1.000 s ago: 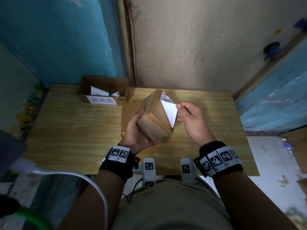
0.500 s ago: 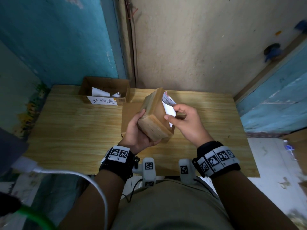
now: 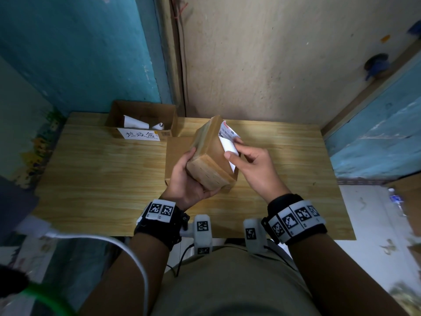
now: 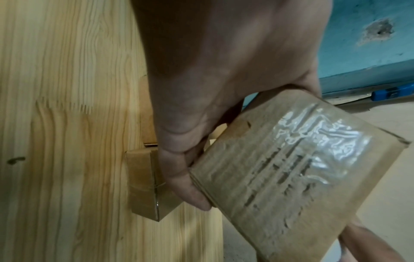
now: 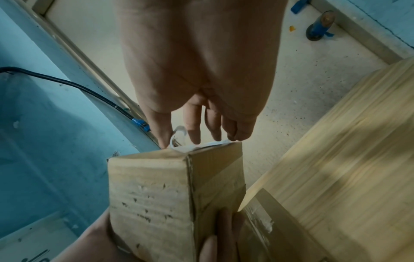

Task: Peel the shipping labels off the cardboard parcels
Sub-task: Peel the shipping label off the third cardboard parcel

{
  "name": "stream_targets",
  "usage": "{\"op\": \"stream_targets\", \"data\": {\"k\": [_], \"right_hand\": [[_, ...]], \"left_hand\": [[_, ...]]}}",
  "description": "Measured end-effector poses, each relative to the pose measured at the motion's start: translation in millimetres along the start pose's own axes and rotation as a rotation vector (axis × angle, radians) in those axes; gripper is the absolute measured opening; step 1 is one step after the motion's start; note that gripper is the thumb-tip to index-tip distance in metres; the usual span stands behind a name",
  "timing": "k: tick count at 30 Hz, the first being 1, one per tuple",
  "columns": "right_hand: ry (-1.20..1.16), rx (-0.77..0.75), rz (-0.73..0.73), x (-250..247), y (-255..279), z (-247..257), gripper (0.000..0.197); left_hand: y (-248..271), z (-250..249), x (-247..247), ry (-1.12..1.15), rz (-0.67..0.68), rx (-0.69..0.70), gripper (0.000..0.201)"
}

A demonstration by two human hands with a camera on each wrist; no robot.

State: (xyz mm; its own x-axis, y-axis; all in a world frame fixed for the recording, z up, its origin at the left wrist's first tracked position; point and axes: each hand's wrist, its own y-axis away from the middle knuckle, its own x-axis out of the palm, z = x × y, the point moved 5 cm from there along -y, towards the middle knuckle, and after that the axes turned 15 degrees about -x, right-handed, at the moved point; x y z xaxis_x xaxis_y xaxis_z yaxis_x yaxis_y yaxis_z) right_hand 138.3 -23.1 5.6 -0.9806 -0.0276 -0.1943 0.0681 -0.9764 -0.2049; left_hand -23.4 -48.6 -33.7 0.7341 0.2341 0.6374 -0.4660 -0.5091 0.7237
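Note:
My left hand grips a brown cardboard parcel from below and holds it tilted above the table. The parcel's taped face shows in the left wrist view, with the left hand curled round its edge. A white shipping label sticks to the parcel's right face; its lower part is peeled and curls away. My right hand holds that loose curl between thumb and index finger. In the right wrist view the label loops up from the parcel under the right hand.
A flat cardboard parcel lies on the wooden table under my hands. An open box with a handwritten paper sign stands at the back left and holds rolled white labels. Walls close off the back. A white cable hangs at the near left.
The right hand, which had pulled the label flap out to the right, has moved back against the parcel and now holds the label higher up. The left hand keeps the parcel.

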Motion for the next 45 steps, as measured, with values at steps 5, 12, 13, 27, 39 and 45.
{"op": "stream_targets", "data": {"k": [5,12,13,27,39,45], "right_hand": [[0.127,0.153,0.106,1,1,4,0.07],[0.265,0.09,0.212,4,-2,4,0.051],[0.28,0.055,0.191,2,-3,4,0.047],[0.115,0.012,0.051,-4,-3,-5,0.049],[0.116,-0.013,0.067,-6,0,-4,0.035],[0.203,-0.033,0.101,-5,0,4,0.04]], "left_hand": [[0,-1,2,0.018,0.036,-0.005,0.064],[1,-3,4,0.004,0.043,-0.016,0.069],[1,-3,4,0.009,0.042,-0.014,0.07],[-1,-1,-2,0.015,0.054,-0.013,0.056],[0,1,-3,-0.005,0.048,-0.019,0.059],[2,2,0,0.01,0.067,-0.026,0.059]]}}
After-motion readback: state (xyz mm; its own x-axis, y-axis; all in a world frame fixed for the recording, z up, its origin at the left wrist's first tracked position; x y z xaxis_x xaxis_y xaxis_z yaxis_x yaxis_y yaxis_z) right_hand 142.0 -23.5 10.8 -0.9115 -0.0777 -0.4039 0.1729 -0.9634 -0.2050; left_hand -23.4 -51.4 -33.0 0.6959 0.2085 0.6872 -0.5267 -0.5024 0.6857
